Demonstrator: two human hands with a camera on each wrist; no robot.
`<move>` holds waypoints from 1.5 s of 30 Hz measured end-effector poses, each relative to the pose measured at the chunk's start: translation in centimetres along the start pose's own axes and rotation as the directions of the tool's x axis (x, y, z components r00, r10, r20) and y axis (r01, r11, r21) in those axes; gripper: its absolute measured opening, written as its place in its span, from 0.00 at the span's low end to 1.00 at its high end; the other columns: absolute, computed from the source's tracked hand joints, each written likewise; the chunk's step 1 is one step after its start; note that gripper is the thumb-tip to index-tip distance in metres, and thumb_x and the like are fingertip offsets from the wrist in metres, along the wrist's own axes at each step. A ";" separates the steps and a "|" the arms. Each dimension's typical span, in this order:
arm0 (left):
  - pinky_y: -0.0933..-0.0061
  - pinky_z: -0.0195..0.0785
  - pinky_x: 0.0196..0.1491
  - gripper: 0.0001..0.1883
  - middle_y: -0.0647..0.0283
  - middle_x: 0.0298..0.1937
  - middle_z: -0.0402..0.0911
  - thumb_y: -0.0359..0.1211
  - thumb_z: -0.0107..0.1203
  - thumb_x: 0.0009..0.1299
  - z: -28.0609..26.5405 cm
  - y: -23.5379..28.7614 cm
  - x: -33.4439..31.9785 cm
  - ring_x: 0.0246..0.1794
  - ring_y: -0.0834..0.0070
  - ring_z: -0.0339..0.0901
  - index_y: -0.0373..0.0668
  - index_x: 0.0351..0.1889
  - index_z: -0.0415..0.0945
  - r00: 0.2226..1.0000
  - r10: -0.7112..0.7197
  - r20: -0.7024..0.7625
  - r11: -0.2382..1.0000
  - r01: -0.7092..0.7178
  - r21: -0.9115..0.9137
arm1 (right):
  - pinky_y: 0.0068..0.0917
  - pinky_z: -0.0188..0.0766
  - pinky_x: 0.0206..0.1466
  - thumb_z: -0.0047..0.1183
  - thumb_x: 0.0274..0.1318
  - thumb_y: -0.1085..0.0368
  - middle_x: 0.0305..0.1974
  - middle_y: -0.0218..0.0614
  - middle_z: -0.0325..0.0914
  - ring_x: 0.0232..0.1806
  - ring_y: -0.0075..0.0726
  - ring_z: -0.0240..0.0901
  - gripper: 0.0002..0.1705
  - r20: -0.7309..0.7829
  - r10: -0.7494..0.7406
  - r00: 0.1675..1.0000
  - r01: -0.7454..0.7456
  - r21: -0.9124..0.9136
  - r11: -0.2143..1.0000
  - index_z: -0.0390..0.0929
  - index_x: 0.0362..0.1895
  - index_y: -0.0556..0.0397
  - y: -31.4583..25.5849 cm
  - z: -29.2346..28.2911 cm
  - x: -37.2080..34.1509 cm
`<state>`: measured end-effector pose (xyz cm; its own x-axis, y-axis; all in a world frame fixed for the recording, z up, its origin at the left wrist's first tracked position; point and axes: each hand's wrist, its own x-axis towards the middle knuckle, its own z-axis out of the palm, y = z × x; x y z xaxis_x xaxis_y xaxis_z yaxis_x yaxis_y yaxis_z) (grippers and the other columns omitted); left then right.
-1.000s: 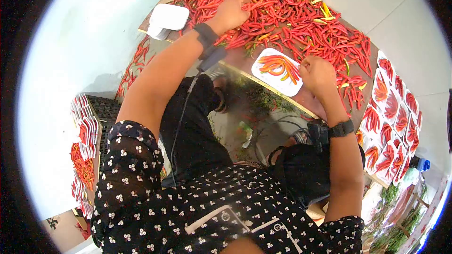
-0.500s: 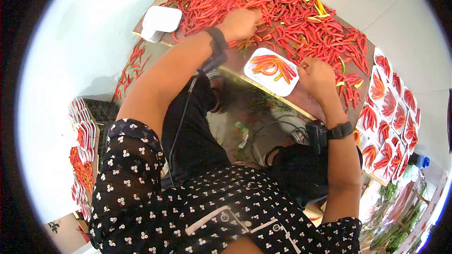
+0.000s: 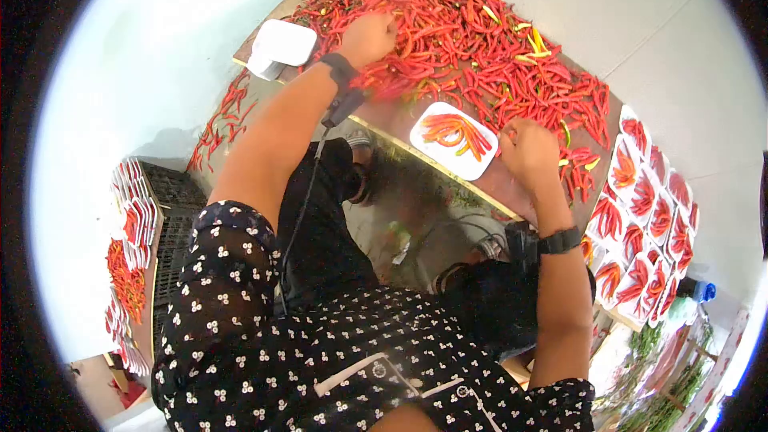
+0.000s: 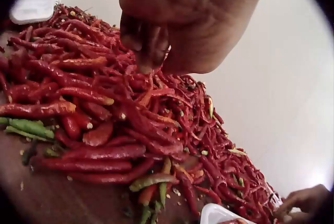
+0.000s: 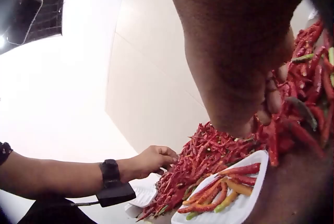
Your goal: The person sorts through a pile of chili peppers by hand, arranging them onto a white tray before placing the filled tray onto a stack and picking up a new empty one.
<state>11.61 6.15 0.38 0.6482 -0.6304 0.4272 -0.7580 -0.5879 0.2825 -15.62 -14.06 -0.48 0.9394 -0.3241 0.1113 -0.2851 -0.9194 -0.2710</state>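
My left hand (image 3: pixel 370 38) is over the left part of the red chilli heap (image 3: pixel 448 28). In the left wrist view, the left hand (image 4: pixel 182 25) has bent fingers pointing down at the chillies; whether they grip one is hidden. Blurred chillies lie just below that hand in the head view. A white tray (image 3: pixel 471 165) holds several red and orange chillies, fanned out. Right beside its right edge is my right hand (image 3: pixel 530 154), fingers curled, with nothing visible in it. In the right wrist view, the right hand (image 5: pixel 240 78) is above chillies near the tray (image 5: pixel 261 166).
White trays (image 3: pixel 288 42) are stacked at the table's left corner. Many filled trays (image 3: pixel 640 216) stand to the right, and others (image 3: pixel 136 216) to the left beside a black crate (image 3: pixel 180 232). Loose chillies (image 3: pixel 224 124) lie beyond the table's left edge.
My left hand first came right and nearer, then swung back left over the heap. My right hand has stayed beside the filled tray, while the head view has shifted a little.
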 end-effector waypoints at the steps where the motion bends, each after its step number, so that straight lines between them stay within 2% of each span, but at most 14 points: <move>1: 0.55 0.66 0.33 0.06 0.50 0.26 0.76 0.32 0.49 0.55 -0.6 -0.1 -0.3 0.29 0.51 0.74 0.40 0.25 0.74 1.000 -0.003 -0.020 1.000 0.003 -0.004 | 0.42 0.70 0.36 0.50 0.45 0.60 0.27 0.44 0.77 0.31 0.50 0.75 0.10 -0.010 -0.011 1.000 0.011 -0.014 1.000 0.78 0.28 0.52 -0.2 -0.3 -0.2; 3: 0.54 0.66 0.34 0.06 0.49 0.27 0.77 0.32 0.48 0.56 -1.1 -0.5 -0.8 0.30 0.51 0.74 0.40 0.25 0.74 0.995 -0.103 0.001 0.994 0.103 0.046 | 0.41 0.70 0.37 0.51 0.45 0.59 0.29 0.44 0.77 0.32 0.49 0.75 0.10 -0.048 0.019 0.999 -0.018 0.014 1.000 0.78 0.28 0.52 -0.5 -0.7 -0.7; 15: 0.56 0.67 0.35 0.07 0.51 0.28 0.77 0.33 0.48 0.56 -2.4 -4.1 -2.2 0.31 0.54 0.75 0.42 0.24 0.76 0.993 -0.074 0.097 0.988 0.086 -0.125 | 0.39 0.70 0.37 0.51 0.46 0.59 0.27 0.44 0.77 0.32 0.48 0.75 0.11 -0.112 0.024 0.993 0.004 0.242 0.970 0.78 0.29 0.53 -1.9 -7.1 0.1; 17: 0.56 0.67 0.34 0.07 0.51 0.27 0.77 0.34 0.48 0.56 -1.2 -5.5 -2.1 0.30 0.54 0.75 0.41 0.23 0.75 0.996 -0.008 0.086 1.000 0.009 -0.012 | 0.38 0.70 0.35 0.52 0.46 0.59 0.27 0.44 0.78 0.31 0.48 0.76 0.11 -0.098 0.022 0.995 0.004 0.260 0.966 0.78 0.29 0.53 -2.2 -7.5 1.1; 19: 0.57 0.68 0.33 0.08 0.53 0.28 0.77 0.34 0.49 0.53 -1.8 -5.1 -2.8 0.30 0.54 0.75 0.42 0.27 0.75 0.958 0.039 0.284 0.997 -0.019 -0.071 | 0.38 0.71 0.36 0.53 0.46 0.59 0.27 0.43 0.78 0.31 0.47 0.76 0.11 -0.097 -0.010 0.995 0.037 0.276 0.960 0.78 0.29 0.53 -2.5 -7.2 2.0; 22: 0.56 0.67 0.31 0.08 0.53 0.26 0.77 0.33 0.49 0.52 -0.7 -4.7 -3.0 0.29 0.54 0.75 0.41 0.26 0.75 0.927 0.053 0.372 0.993 -0.087 0.075 | 0.38 0.71 0.36 0.53 0.46 0.60 0.27 0.44 0.78 0.31 0.48 0.76 0.10 -0.089 -0.072 0.993 0.088 0.187 0.978 0.79 0.29 0.53 -2.4 -6.7 2.9; 25: 0.55 0.68 0.33 0.07 0.52 0.26 0.77 0.33 0.51 0.51 -1.3 -2.7 -3.6 0.30 0.55 0.76 0.41 0.24 0.75 0.864 0.015 0.504 1.000 -0.022 0.009 | 0.39 0.71 0.36 0.53 0.46 0.60 0.28 0.44 0.78 0.31 0.48 0.75 0.10 -0.084 -0.014 0.996 0.037 0.276 0.961 0.78 0.28 0.54 -1.3 -4.8 2.9; 28: 0.55 0.69 0.34 0.08 0.51 0.26 0.77 0.32 0.53 0.49 -0.6 -1.4 -3.5 0.32 0.55 0.76 0.40 0.25 0.76 0.878 -0.027 0.478 0.979 -0.073 0.189 | 0.39 0.70 0.36 0.53 0.46 0.61 0.28 0.44 0.78 0.31 0.48 0.75 0.09 -0.022 -0.028 0.999 0.033 0.250 0.968 0.78 0.27 0.54 -1.1 -4.5 2.9; 34: 0.55 0.68 0.32 0.08 0.51 0.27 0.76 0.34 0.51 0.51 1.1 -2.1 -3.3 0.31 0.54 0.75 0.40 0.25 0.75 0.910 0.044 0.411 0.965 -0.145 0.217 | 0.41 0.70 0.35 0.54 0.44 0.60 0.27 0.43 0.77 0.30 0.48 0.75 0.09 0.022 -0.100 0.995 0.092 0.248 0.964 0.78 0.27 0.52 -1.2 -3.8 4.3; 39: 0.55 0.67 0.33 0.09 0.49 0.31 0.75 0.35 0.52 0.54 0.9 -2.3 -1.5 0.30 0.52 0.74 0.39 0.28 0.73 0.858 0.044 0.512 0.983 -0.130 0.132 | 0.35 0.70 0.33 0.54 0.46 0.63 0.26 0.42 0.77 0.28 0.43 0.75 0.09 0.030 -0.191 0.981 0.180 0.209 0.961 0.78 0.29 0.55 -1.0 -3.3 4.7; 41: 0.62 0.67 0.31 0.10 0.54 0.27 0.75 0.32 0.50 0.57 0.6 -1.4 -0.7 0.25 0.60 0.74 0.39 0.35 0.72 0.939 0.060 0.339 0.988 -0.008 -0.153 | 0.35 0.70 0.34 0.54 0.46 0.63 0.26 0.43 0.77 0.28 0.43 0.76 0.09 0.061 -0.158 0.985 0.144 0.194 0.970 0.78 0.30 0.56 -0.8 -2.9 4.8; 42: 0.70 0.67 0.30 0.12 0.63 0.25 0.75 0.29 0.50 0.59 -1.3 1.2 -0.4 0.23 0.72 0.73 0.40 0.42 0.70 0.836 -0.147 0.529 0.846 0.383 -0.371 | 0.34 0.71 0.34 0.54 0.46 0.64 0.26 0.43 0.77 0.29 0.43 0.76 0.09 0.050 -0.167 0.985 0.153 0.207 0.966 0.78 0.30 0.55 -0.7 -2.4 4.7; 43: 0.70 0.67 0.30 0.12 0.63 0.25 0.75 0.29 0.50 0.59 -1.1 1.5 -0.2 0.23 0.72 0.73 0.40 0.42 0.70 0.832 -0.141 0.536 0.847 0.381 -0.370 | 0.34 0.71 0.34 0.54 0.46 0.64 0.26 0.43 0.78 0.29 0.43 0.76 0.09 0.038 -0.173 0.984 0.161 0.219 0.962 0.78 0.30 0.55 -0.5 -2.1 4.7; 45: 0.76 0.67 0.30 0.12 0.67 0.27 0.74 0.28 0.49 0.62 -0.5 2.2 0.2 0.25 0.79 0.72 0.38 0.44 0.70 0.717 0.031 0.696 0.613 0.537 -0.580 | 0.34 0.71 0.35 0.53 0.46 0.64 0.27 0.43 0.78 0.29 0.43 0.76 0.09 0.061 -0.168 0.984 0.149 0.233 0.961 0.78 0.31 0.56 -0.5 -1.9 4.8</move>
<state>10.06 5.00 1.57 0.4923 -0.8231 -0.2829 -0.1592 -0.4047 0.9005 -11.36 -15.56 2.05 0.9839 -0.1509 0.0963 -0.0893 -0.8799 -0.4667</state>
